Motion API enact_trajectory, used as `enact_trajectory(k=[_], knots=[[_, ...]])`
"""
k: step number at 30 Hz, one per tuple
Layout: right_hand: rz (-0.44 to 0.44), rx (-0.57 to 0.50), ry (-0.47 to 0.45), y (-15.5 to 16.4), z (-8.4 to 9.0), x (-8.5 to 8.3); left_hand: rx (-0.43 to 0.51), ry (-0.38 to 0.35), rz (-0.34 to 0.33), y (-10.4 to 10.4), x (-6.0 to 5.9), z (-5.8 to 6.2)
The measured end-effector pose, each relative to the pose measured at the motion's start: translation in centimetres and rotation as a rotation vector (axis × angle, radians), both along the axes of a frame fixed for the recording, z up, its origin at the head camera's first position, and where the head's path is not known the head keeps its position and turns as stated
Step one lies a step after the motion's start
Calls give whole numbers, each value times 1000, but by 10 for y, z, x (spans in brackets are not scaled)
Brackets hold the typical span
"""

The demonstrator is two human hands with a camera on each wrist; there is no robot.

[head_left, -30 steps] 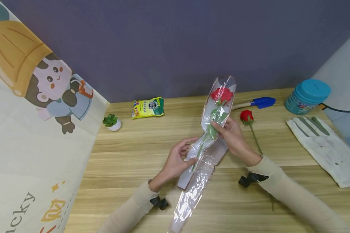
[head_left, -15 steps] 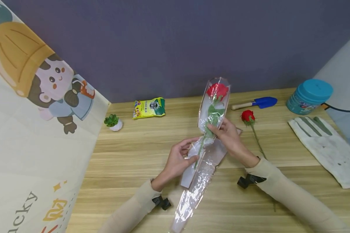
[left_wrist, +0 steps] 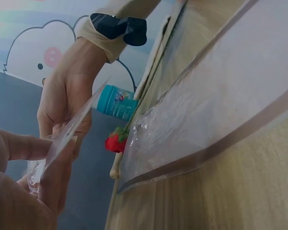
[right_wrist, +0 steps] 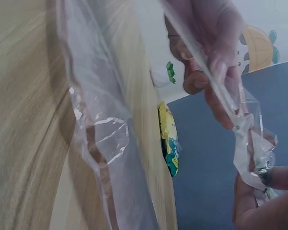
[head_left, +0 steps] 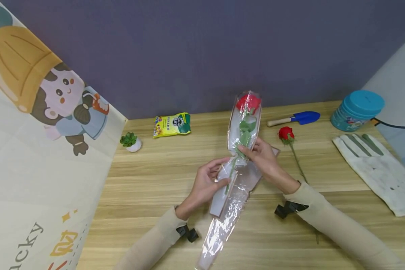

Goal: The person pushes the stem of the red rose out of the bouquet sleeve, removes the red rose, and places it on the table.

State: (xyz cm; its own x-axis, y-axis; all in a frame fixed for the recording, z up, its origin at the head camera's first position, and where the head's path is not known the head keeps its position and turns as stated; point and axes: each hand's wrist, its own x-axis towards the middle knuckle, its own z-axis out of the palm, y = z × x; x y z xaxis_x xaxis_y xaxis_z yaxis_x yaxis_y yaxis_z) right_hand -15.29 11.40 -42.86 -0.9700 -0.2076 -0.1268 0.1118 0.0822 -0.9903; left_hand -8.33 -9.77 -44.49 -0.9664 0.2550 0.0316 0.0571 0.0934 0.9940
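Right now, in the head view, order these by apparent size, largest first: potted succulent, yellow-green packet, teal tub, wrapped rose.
1. Wrapped rose, sleeve included
2. Teal tub
3. Yellow-green packet
4. Potted succulent

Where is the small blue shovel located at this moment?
In the head view, the blue shovel lies right of the wrapped rose, just beyond the unwrapped rose.

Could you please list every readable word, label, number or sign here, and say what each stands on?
"ucky", its start cut off: on the cartoon-printed backdrop.
"财", in orange: same backdrop; the red sign below is cut off.
Yellow-green packet: lettering too small to read.
Teal tub: label too blurred.
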Motion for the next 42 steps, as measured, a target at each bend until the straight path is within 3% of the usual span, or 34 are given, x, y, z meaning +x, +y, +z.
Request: enact_trajectory(k=[8, 23, 42], knots=[[-3, -67, -88, 3, 4, -1, -33, -8, -33, 1, -1, 0], [-22, -133, -115, 10, 11, -11, -87, -37, -146, 1, 6, -1], [-77, -259, -135, 20, 21, -25, -217, -62, -94, -6, 8, 9]])
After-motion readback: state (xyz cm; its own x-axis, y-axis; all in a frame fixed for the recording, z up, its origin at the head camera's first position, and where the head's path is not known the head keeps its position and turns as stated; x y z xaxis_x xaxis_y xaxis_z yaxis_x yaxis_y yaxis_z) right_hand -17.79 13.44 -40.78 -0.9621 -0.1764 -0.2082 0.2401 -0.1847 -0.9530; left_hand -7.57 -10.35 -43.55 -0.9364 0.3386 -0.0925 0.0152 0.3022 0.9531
